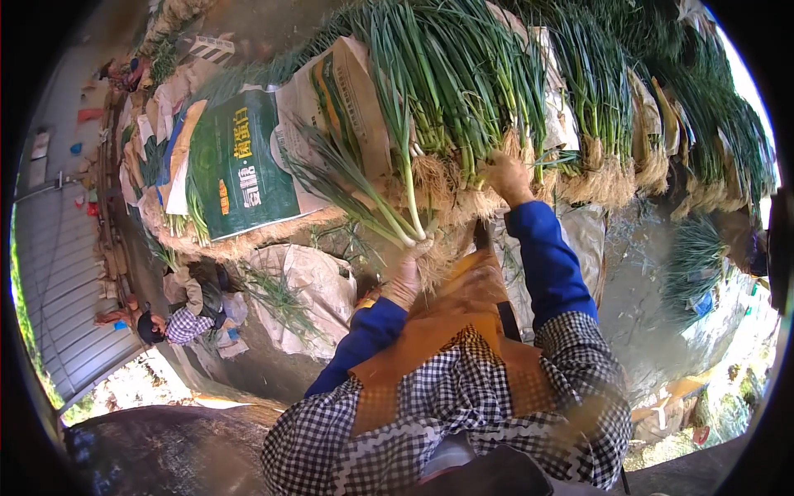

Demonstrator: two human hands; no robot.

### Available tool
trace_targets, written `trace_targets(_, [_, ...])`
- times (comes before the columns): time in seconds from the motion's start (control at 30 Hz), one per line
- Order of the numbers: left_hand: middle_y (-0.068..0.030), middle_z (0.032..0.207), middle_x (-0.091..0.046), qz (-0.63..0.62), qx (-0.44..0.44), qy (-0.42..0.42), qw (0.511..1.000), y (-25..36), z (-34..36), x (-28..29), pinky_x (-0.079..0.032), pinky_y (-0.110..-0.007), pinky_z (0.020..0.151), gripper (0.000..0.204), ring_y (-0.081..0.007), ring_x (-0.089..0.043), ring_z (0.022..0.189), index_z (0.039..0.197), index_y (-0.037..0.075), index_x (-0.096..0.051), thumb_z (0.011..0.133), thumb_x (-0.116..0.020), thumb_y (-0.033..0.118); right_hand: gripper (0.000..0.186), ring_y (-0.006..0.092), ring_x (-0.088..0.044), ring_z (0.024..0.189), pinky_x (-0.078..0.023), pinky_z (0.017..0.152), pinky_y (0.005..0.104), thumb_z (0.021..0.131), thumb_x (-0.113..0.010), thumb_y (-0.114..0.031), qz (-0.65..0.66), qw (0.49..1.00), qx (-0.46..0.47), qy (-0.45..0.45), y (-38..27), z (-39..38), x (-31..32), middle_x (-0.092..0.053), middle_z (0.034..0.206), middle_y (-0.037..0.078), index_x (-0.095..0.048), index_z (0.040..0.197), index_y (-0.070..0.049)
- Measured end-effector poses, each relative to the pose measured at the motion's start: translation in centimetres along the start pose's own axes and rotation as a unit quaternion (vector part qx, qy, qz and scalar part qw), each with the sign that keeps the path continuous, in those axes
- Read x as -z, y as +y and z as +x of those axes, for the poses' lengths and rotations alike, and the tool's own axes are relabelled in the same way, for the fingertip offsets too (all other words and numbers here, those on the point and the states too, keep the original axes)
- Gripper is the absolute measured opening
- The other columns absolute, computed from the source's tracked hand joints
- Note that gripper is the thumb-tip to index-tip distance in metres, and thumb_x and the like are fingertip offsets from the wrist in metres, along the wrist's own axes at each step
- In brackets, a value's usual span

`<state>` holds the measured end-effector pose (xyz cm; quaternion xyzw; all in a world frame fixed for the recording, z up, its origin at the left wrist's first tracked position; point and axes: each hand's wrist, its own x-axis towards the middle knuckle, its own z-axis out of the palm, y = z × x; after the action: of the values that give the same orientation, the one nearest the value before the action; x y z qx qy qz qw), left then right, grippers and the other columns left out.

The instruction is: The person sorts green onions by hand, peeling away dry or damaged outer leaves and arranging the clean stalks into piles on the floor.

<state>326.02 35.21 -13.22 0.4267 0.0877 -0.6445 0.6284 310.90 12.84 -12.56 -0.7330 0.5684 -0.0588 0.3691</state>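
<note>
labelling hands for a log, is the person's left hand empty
No, the left hand is closed around green onions at their pale lower ends.

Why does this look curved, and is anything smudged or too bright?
Head view: fisheye distortion bends the pale ribbed panels near the rim; sunlight bleaches the ground at lower left; brownish smudges veil the checked smock; the green onions look fairly crisp.

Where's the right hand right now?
Head view, just right of centre: the right hand is at the root ends of the laid-out green onions, right of and farther out than the left hand, which holds a few stalks.
</note>
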Motion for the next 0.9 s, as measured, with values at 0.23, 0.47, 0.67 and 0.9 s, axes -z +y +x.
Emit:
trace_targets(0.23, [-0.0018,0.087,-0.060,-0.066,0.122,-0.023,0.990,-3.3,0.8,-2.0,-0.051,-0.026,0.072,0.019,-0.0141,-0.059,0.080,0.096,0.007,-0.055,0.078,-0.060,0.000,0.030,0.0064,-0.050,0.070,-0.043,0.066,0.0216,0.088,-0.056,-0.025,0.487,0.848,-0.067,-0.201,-1.1,-12.3,-1.7,-0.056,0.080,-0.001,-0.056,0.108,-0.002])
trace_targets(0.47, [-0.0051,0.091,-0.061,0.063,0.073,0.005,0.995,-3.5,1.8,-3.0,-0.046,-0.025,0.079,0.018,-0.0147,-0.057,0.083,0.098,0.000,-0.059,0.081,-0.058,0.007,0.028,0.0167,-0.053,0.077,-0.044,0.072,0.0311,0.086,-0.057,-0.021,0.375,0.897,-0.069,-0.223,1.5,-19.2,-0.2,-0.057,0.084,0.005,-0.055,0.106,-0.001])
trace_targets(0.67, [-0.0064,0.083,-0.059,-0.003,0.073,0.030,0.997,-0.9,2.9,0.9,-0.053,-0.037,0.069,0.015,-0.0225,-0.059,0.077,0.095,0.004,-0.056,0.081,-0.058,0.006,0.037,0.0305,-0.062,0.072,-0.048,0.065,0.0404,0.081,-0.058,-0.032,-0.115,0.948,-0.140,-0.260,15.4,-23.4,-0.1,-0.063,0.084,0.018,-0.057,0.102,-0.001])
trace_targets(0.9, [-0.0072,0.091,-0.061,0.028,0.055,0.016,0.998,-0.6,0.8,-1.8,-0.053,-0.031,0.070,0.021,-0.0181,-0.060,0.079,0.102,0.005,-0.058,0.081,-0.058,0.005,0.045,0.0092,-0.049,0.058,-0.043,0.057,0.0238,0.090,-0.044,-0.044,0.443,0.878,-0.117,-0.138,2.6,-8.8,-4.7,-0.061,0.074,0.003,-0.058,0.109,-0.005])
